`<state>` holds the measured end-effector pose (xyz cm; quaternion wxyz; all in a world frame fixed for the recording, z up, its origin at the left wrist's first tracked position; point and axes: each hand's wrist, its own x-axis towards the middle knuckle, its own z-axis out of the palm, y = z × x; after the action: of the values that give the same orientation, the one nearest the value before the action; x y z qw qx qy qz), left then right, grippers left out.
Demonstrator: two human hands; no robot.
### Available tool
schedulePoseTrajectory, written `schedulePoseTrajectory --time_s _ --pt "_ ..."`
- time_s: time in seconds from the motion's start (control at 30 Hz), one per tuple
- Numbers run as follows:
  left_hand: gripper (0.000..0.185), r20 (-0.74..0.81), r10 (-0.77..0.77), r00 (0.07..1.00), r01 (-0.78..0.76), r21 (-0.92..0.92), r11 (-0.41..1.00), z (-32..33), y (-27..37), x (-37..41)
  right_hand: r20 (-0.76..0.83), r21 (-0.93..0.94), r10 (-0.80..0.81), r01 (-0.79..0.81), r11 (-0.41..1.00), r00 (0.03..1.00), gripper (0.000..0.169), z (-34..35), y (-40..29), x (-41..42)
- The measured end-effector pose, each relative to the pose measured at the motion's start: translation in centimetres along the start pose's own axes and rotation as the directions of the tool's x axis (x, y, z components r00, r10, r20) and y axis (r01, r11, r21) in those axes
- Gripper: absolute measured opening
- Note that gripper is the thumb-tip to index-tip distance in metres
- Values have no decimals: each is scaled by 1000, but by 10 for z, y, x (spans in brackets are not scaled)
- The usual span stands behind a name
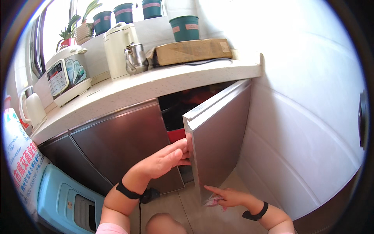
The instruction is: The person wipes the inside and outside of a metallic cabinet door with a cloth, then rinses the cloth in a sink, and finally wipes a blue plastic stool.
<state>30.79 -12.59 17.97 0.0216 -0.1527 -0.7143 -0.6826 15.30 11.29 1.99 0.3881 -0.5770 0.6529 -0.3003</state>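
A grey cabinet door (pixel 219 140) with a white edge profile stands swung out below the counter. My left hand (pixel 166 159) rests with its fingers at the door's free edge and partly behind it; the fingertips are hidden. My right hand (pixel 229 197) is low at the door's outer face, its index finger stretched towards the panel and the other fingers curled around a crumpled pink-and-white cloth or wipe (pixel 214 201). Through the opening, the dark cabinet interior shows a red item (pixel 176 135) and black items that cannot be made out.
Above runs the stone countertop (pixel 131 90) with a rice cooker (pixel 68 74), a steel pitcher (pixel 136 58) and a cardboard box (pixel 192 52). A light blue plastic bin (pixel 58 193) and a printed sack (pixel 23 158) stand at left. The tiled wall (pixel 292 140) borders the door at right.
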Motion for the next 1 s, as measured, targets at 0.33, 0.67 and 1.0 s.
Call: schedulePoseTrajectory --time_s 0.33,0.67,1.0 --pt "70 -257 277 926 -225 215 950 -54 -59 -5 -73 -168 -45 32 985 996 36 -25 -48 69" --pt "35 -251 412 876 41 890 454 -75 -37 -25 154 -177 28 0 984 988 38 -60 -60 119" --pt "15 -334 498 800 172 923 343 -87 -43 -16 268 -175 -31 80 981 963 40 -81 -57 153"
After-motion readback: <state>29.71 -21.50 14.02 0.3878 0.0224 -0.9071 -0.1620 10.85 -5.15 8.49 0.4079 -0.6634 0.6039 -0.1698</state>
